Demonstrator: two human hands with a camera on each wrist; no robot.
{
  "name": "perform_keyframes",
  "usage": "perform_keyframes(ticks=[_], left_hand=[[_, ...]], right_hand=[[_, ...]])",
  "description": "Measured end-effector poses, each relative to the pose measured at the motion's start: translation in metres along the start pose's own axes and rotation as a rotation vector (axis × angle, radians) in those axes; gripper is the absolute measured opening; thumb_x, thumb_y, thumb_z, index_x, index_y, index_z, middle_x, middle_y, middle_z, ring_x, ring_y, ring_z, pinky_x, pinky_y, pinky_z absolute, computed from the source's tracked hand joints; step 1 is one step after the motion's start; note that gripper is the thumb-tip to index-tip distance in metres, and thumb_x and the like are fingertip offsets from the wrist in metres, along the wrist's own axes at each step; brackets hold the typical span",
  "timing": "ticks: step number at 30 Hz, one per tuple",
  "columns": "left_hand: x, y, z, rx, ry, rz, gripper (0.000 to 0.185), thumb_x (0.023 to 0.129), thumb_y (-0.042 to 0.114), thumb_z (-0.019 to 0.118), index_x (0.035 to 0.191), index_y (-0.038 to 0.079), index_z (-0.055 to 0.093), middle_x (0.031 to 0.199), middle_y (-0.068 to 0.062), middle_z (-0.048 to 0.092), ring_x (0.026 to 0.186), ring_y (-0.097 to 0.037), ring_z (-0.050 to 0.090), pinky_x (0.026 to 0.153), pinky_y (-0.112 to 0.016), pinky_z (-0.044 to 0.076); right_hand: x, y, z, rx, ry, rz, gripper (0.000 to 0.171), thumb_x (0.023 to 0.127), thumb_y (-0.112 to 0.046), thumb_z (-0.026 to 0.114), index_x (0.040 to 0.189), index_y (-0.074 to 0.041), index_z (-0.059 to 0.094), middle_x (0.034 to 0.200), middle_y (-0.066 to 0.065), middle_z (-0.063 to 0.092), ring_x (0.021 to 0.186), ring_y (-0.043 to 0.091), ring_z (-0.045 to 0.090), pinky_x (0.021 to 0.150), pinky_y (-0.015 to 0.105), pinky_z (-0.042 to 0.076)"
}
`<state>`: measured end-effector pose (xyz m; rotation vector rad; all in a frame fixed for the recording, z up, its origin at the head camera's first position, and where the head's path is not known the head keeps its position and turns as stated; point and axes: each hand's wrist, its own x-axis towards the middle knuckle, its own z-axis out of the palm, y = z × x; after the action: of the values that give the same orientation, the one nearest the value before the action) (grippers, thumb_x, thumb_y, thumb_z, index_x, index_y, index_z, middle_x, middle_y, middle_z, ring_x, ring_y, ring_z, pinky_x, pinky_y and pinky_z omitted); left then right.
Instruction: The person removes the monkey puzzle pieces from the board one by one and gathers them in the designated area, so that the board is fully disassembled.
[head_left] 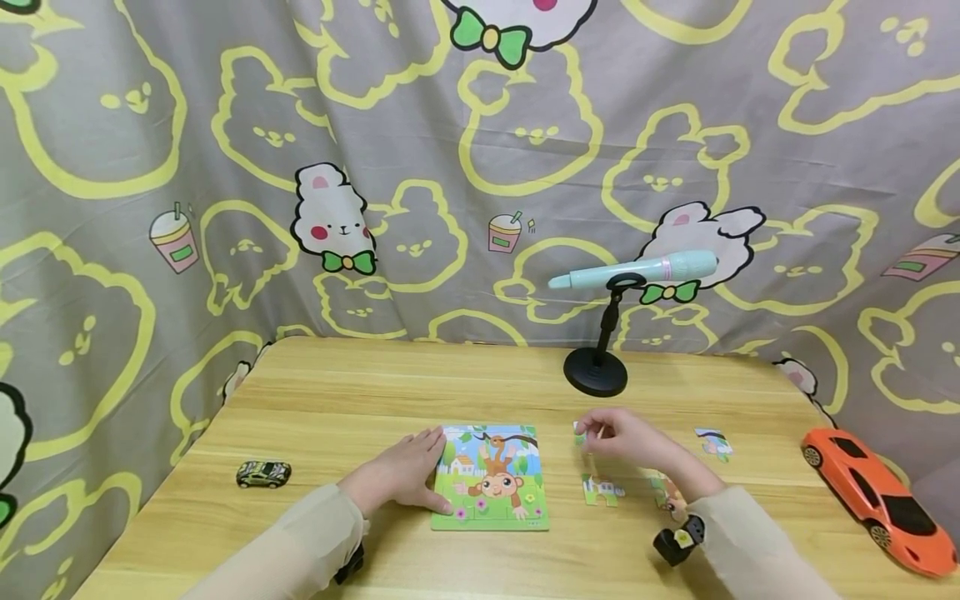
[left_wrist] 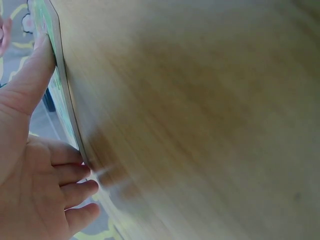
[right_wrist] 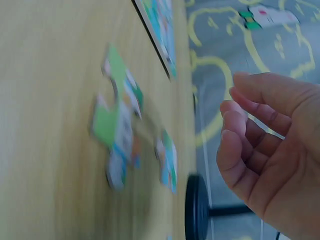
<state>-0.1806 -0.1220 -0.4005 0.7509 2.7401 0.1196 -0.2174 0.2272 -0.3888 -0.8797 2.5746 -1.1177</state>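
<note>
1. Materially, the table [head_left: 337,383] has a pale wood-grain top; the curtain [head_left: 412,150] behind it is folded grey fabric with yellow outlined figures.
2. Puzzle board [head_left: 487,517]: flat, thin, squarish, with a plain pale edge. Loose pieces are flat, with knobs and notches.
3. Left hand [head_left: 405,473]: fingers relaxed and slightly apart, thumb on the printed face. The board lies flat on the table at three o'clock to this hand, in contact along its left side.
4. Right hand [head_left: 618,435]: fingers loosely bent, nothing held. The board is well apart, near nine o'clock. One piece [head_left: 578,431] lies at nine o'clock, by the fingertips; contact cannot be confirmed. A second piece [head_left: 602,490] lies near six, a third piece [head_left: 662,493] at five, a fourth piece [head_left: 712,443] at three.
5. Board print: a brown monkey upside down below a dark branch, green grass, flowers, a small house, blue sky.
6. From the board: patterned toy car [head_left: 264,474] at nine o'clock; glossy orange car [head_left: 881,500] at three; black stand [head_left: 596,373] with pale blue microphone [head_left: 660,268] between one and two.
</note>
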Motion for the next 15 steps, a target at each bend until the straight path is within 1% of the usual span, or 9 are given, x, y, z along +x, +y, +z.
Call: perform_keyframes(ticks=[4, 7, 12, 15], left_hand=[[0.000, 0.000, 0.000, -0.004, 0.003, -0.001, 0.102, 0.072, 0.061, 0.064, 0.141, -0.006, 0.028, 0.148, -0.019, 0.022, 0.134, -0.032, 0.021, 0.108, -0.044, 0.021], [0.000, 0.000, 0.000, -0.008, 0.001, 0.000, 0.102, 0.072, 0.061, 0.064, 0.141, -0.006, 0.028, 0.148, -0.019, 0.022, 0.134, -0.033, 0.021, 0.108, -0.044, 0.020], [0.000, 0.000, 0.001, -0.006, -0.001, -0.001, 0.102, 0.072, 0.061, 0.064, 0.141, -0.006, 0.028, 0.148, -0.020, 0.022, 0.134, -0.033, 0.021, 0.108, -0.044, 0.020], [0.000, 0.000, 0.000, -0.006, 0.001, -0.001, 0.102, 0.072, 0.061, 0.064, 0.141, -0.006, 0.029, 0.147, -0.020, 0.022, 0.134, -0.033, 0.022, 0.108, -0.044, 0.021]], right_hand=[[0.011, -0.009, 0.017, -0.021, -0.020, -0.047, 0.013, 0.086, -0.002, 0.059, 0.099, -0.001, 0.062, 0.079, -0.002, 0.055, 0.057, 0.010, 0.046, 0.054, 0.024, 0.044], [0.016, -0.012, 0.029, -0.014, -0.050, -0.063, 0.015, 0.085, -0.003, 0.061, 0.101, -0.002, 0.061, 0.079, -0.002, 0.054, 0.057, 0.010, 0.046, 0.053, 0.024, 0.044], [0.023, -0.013, 0.045, 0.021, -0.106, -0.047, 0.019, 0.086, -0.005, 0.064, 0.104, -0.003, 0.059, 0.079, 0.000, 0.053, 0.058, 0.009, 0.048, 0.055, 0.025, 0.045], [0.027, -0.014, 0.053, 0.025, -0.120, -0.034, 0.019, 0.085, -0.007, 0.065, 0.104, -0.004, 0.060, 0.079, 0.000, 0.053, 0.059, 0.008, 0.046, 0.055, 0.024, 0.043]])
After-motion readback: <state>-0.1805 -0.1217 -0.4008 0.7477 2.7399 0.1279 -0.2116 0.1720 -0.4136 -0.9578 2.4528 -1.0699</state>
